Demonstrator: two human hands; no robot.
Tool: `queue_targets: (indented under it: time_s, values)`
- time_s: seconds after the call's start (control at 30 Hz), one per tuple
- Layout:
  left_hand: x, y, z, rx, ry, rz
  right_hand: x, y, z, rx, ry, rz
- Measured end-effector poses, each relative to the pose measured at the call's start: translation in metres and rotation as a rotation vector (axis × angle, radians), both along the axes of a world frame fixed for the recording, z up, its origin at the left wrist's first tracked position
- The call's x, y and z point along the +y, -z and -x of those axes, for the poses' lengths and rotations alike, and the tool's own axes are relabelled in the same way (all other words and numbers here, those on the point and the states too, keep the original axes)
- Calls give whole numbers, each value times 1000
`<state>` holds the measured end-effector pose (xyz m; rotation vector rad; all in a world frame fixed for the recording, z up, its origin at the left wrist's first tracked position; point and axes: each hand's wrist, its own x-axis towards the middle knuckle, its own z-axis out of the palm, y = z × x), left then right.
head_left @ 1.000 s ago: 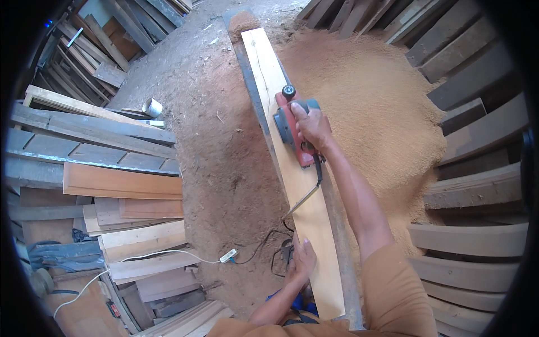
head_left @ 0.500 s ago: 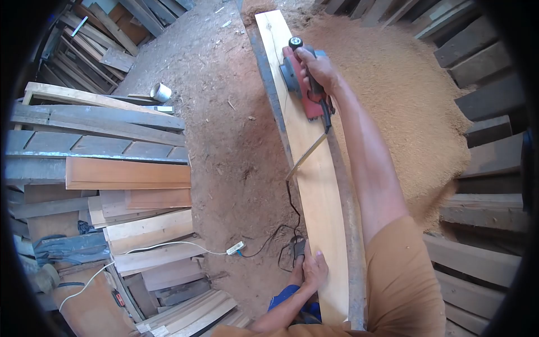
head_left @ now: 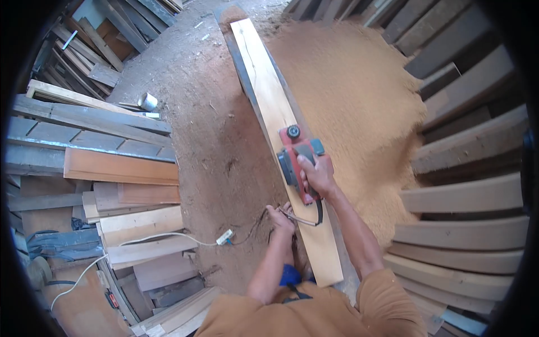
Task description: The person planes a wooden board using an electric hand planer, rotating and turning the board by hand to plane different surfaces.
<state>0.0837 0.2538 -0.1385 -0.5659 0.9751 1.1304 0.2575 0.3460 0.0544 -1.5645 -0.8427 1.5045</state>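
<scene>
A red and grey electric planer rests on a long pale wooden board, about midway along it. My right hand is wrapped round its top handle. The planer's power cord leaves its rear end and loops left across the board. Beside the board's left edge, my left hand has the cord between its fingers, though the fingertips are partly hard to make out. Under the board runs a narrow, dust-covered bench beam.
Sawdust is heaped right of the bench. Stacked dark planks line the right side. More boards are piled at left. A white extension socket lies on the dirt floor, and a white cup stands farther off.
My right hand and the planer have come back along the board towards me. My left hand has left the board's near edge and moved forward to the cord. The view has shifted.
</scene>
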Motion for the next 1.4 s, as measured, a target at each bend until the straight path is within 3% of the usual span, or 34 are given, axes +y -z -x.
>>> queue_targets:
  time_s: [0.07, 0.27, 0.37, 0.43, 0.73, 0.93, 1.03, 1.4]
  values:
    - [-21, -36, 16, 57, 80, 184, -79, 1, 3, -18, -32, 19]
    - [-180, 2, 60, 165, 486, 69, -319, -7, 10, -132, -83, -61]
    - [-247, 20, 76, 218, 637, 143, -382, 4, 12, -170, -120, 7]
    - [-273, 33, 83, 270, 667, 197, -379, 6, 14, -212, -111, 12]
    - [-214, 65, 103, 431, 525, 41, -170, -8, 16, -178, -90, -43]
    - [-157, 63, 95, 514, 713, -85, -16, 12, 23, -178, -28, -154]
    - [-131, 40, 78, 653, 771, -56, 59, -11, 20, -156, -69, -107]
    - [-126, 44, 94, 606, 886, 113, 282, -14, 35, -270, 31, -238]
